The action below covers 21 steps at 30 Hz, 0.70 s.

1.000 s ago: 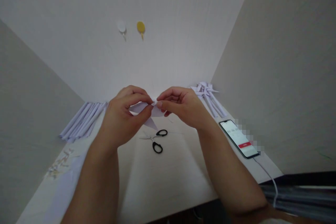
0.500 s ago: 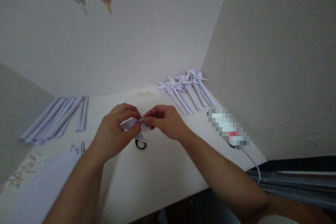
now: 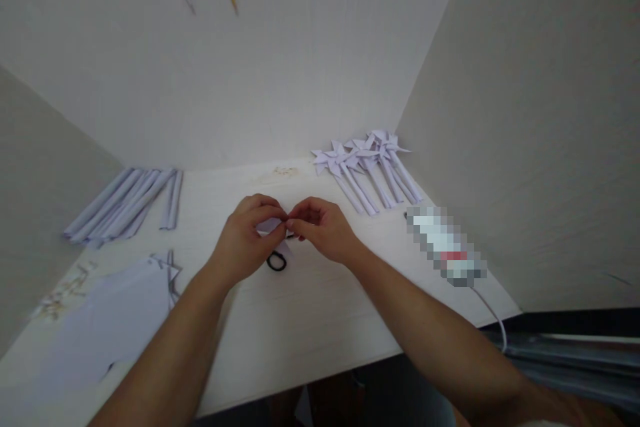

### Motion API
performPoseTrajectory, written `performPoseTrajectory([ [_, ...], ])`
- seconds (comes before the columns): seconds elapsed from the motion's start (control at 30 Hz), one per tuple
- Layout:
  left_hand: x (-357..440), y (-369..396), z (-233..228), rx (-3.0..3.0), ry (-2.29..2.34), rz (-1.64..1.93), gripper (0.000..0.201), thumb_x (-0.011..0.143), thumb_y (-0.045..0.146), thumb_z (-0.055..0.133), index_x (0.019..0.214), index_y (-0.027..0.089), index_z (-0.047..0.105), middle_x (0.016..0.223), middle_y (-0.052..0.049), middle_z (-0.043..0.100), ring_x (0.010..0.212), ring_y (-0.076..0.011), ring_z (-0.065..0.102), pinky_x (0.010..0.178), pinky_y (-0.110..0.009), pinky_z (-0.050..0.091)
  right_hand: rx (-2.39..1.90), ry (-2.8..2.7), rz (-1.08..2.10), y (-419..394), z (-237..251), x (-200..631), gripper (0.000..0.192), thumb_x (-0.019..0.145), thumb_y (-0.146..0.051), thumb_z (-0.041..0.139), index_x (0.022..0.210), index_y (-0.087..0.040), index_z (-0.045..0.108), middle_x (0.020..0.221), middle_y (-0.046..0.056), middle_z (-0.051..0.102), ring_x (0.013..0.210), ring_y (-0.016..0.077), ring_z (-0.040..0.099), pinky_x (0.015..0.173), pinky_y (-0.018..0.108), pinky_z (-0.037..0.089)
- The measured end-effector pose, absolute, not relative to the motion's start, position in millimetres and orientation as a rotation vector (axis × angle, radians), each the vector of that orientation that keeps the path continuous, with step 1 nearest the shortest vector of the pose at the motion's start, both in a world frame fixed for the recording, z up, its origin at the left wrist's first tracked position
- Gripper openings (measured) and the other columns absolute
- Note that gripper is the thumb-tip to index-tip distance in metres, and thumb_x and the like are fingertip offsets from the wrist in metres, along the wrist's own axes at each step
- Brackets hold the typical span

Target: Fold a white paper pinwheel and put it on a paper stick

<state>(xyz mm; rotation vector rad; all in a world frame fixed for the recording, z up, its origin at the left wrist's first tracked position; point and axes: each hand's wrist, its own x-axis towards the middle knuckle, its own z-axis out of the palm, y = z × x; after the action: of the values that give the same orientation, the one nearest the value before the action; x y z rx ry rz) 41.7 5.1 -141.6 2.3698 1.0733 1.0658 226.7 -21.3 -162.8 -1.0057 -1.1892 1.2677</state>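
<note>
My left hand (image 3: 250, 235) pinches a small piece of folded white paper (image 3: 270, 225) between thumb and fingers, above the middle of the table. My right hand (image 3: 323, 230) has its thumb and fingertips closed at the paper's right end, touching the left fingertips. Most of the paper is hidden behind the fingers. Just below it lies a black ring handle (image 3: 277, 261), which looks like part of a pair of scissors; the rest is covered by the hands and paper.
Several rolled paper tubes (image 3: 125, 203) lie at the back left, white sheets and strips (image 3: 117, 313) at the front left. Several paper pinwheels (image 3: 367, 160) on tube sticks lie back right. A blurred-out device (image 3: 445, 247) with a white cable (image 3: 493, 313) is at the right edge. Walls enclose the table.
The view has shifted, so the table's things sit farther right. My fingertips have closed together at the paper, and less of it shows now.
</note>
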Motion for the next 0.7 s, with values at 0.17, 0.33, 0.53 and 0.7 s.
performPoseTrajectory([
  [0.17,46.0,2.7,-149.4,2.365,1.095,1.212,0.012,0.088,0.022,0.069,0.096,0.021,0.078,0.103,-0.008,0.073,0.102,-0.0237,0.068,0.095,-0.042,0.055,-1.04,-1.121,1.241,-22.4,-161.0,223.5,0.021,0.066,-0.031,0.084,0.075,-0.02,0.068,0.06,-0.003,0.071,0.055,0.0124,0.062,0.056,0.026,0.051],
  [0.33,48.7,1.7,-156.3,2.216,1.171,1.357,0.046,0.084,0.021,0.074,0.129,0.02,0.065,0.117,-0.009,0.072,0.106,-0.0227,0.067,0.098,-0.042,0.055,-1.085,-1.018,1.196,-22.2,-159.7,222.9,0.023,0.063,-0.032,0.087,0.071,-0.021,0.069,0.059,0.0,0.072,0.055,0.0148,0.065,0.057,0.029,0.055],
  [0.53,50.6,3.6,-161.5,1.909,1.345,1.426,0.051,0.08,0.027,0.079,0.126,0.02,0.059,0.105,-0.005,0.073,0.093,-0.0195,0.07,0.088,-0.038,0.057,-1.102,-0.909,1.15,-20.9,-161.0,226.4,0.022,0.064,-0.03,0.087,0.076,-0.02,0.072,0.069,0.003,0.078,0.061,0.0168,0.071,0.062,0.031,0.06],
  [0.7,50.0,3.6,-163.4,1.954,1.331,1.516,0.006,0.086,0.022,0.068,0.092,0.02,0.067,0.084,-0.001,0.072,0.08,-0.0166,0.068,0.078,-0.033,0.053,-1.099,-0.884,1.133,-20.6,-161.6,227.0,0.024,0.064,-0.031,0.09,0.077,-0.02,0.072,0.068,0.003,0.078,0.062,0.0177,0.073,0.062,0.031,0.06],
])
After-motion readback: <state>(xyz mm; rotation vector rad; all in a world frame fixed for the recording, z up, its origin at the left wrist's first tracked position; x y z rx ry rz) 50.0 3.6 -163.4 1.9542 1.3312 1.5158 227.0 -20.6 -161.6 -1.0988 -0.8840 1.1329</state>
